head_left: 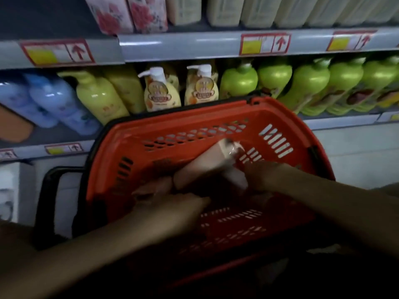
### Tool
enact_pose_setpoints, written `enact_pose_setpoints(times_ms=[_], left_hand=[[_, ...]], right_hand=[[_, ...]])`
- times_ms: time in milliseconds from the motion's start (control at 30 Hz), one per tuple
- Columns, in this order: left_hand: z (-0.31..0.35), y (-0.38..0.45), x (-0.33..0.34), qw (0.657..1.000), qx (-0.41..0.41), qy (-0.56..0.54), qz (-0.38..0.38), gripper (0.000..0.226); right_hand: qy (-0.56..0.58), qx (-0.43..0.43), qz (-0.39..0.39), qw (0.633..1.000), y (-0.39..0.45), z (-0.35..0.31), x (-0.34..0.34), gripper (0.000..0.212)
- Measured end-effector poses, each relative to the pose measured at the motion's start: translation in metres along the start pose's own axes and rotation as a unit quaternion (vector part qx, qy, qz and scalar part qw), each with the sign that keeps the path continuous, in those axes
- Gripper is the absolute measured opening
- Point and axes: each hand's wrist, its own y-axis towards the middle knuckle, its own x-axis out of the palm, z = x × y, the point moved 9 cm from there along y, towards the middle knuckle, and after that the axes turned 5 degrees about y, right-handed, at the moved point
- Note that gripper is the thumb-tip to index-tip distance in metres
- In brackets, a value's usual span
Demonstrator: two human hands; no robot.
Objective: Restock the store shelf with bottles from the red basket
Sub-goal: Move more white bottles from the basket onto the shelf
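The red basket (216, 124) stands tilted against the shelf, its open side toward me. Both my hands are down inside it. A pale pink bottle (207, 167) lies slanted in the basket, its clear-capped top pointing up and right. My right hand (261, 176) grips this bottle near its lower body. My left hand (172, 207) reaches in from the lower left over another pinkish bottle (151, 187); blur hides whether its fingers hold it. The store shelf (334, 121) behind carries rows of bottles.
On the shelf stand blue bottles (49, 100) at the left, yellow pump bottles (160, 91) in the middle and green bottles (308, 87) at the right. The upper shelf (183, 45) holds boxes and pale containers. The basket's black handle (50, 190) hangs at the left.
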Motion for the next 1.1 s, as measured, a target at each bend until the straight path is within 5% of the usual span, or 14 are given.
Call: enact_pose_setpoints(times_ms=[367,533,667,767,833,967,1033,1100], left_hand=[[-0.024,0.01,0.003,0.998,-0.024,0.048,0.035,0.034],[-0.024,0.013,0.015,0.998,-0.016,0.052,0.029,0.035],[-0.013,0.016,0.021,0.997,0.0,0.076,0.011,0.04],[-0.006,0.022,0.026,0.995,0.018,0.093,0.007,0.049],[-0.008,0.025,0.026,0.997,0.021,0.069,0.023,0.056],[-0.023,0.031,0.016,0.994,-0.001,-0.036,0.108,0.056],[-0.04,0.036,0.015,0.988,-0.058,-0.096,0.109,0.046],[-0.055,0.04,0.012,0.97,-0.109,-0.191,0.105,0.039]], right_hand=[[0.148,0.038,-0.01,0.988,0.013,0.016,0.031,0.051],[0.25,-0.014,0.01,0.968,0.008,-0.001,0.041,0.019],[0.337,0.047,-0.097,0.935,0.001,0.001,0.067,0.033],[0.327,0.057,-0.08,0.94,0.001,0.0,0.056,0.04],[0.367,0.045,-0.057,0.927,0.0,-0.005,0.043,0.041],[0.605,0.024,-0.063,0.794,0.002,-0.027,0.021,0.031],[0.582,0.015,-0.062,0.81,0.007,-0.033,0.014,0.015],[0.539,-0.024,-0.096,0.837,0.01,-0.047,0.022,0.027]])
